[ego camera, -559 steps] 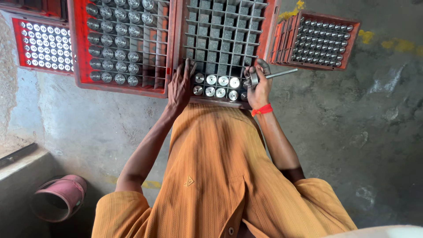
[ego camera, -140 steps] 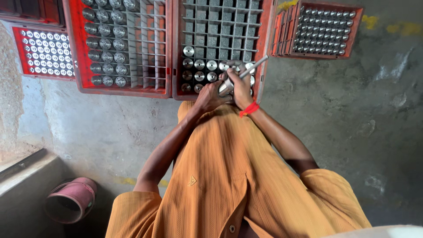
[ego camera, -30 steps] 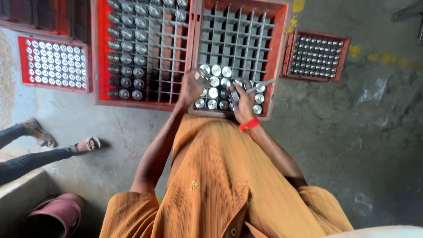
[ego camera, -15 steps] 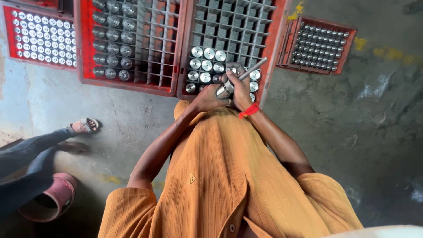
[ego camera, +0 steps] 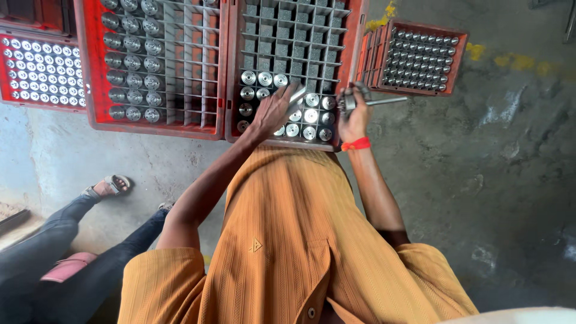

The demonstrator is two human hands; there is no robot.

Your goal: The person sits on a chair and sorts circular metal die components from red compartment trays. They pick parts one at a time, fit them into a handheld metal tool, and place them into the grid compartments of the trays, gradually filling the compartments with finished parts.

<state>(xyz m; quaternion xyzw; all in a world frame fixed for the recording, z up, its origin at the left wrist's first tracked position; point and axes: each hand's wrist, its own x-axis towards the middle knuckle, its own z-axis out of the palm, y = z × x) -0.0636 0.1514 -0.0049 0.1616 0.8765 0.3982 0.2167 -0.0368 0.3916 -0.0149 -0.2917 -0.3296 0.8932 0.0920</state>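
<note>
my left hand (ego camera: pixel 273 111) now sets a shiny round steel part (ego camera: pixel 296 95) over the red gridded crate (ego camera: pixel 354 54), grip closed on it. my right hand (ego camera: pixel 354 117), lifted off the crate, grips a slim metal rod tool (ego camera: pixel 375 102).

You have no labels, signs or screens before you. The only packaging is four red crates on the floor: two large gridded crates (ego camera: pixel 157 126) (ego camera: pixel 354 36), two smaller trays (ego camera: pixel 36 105) (ego camera: pixel 457 57).
</note>
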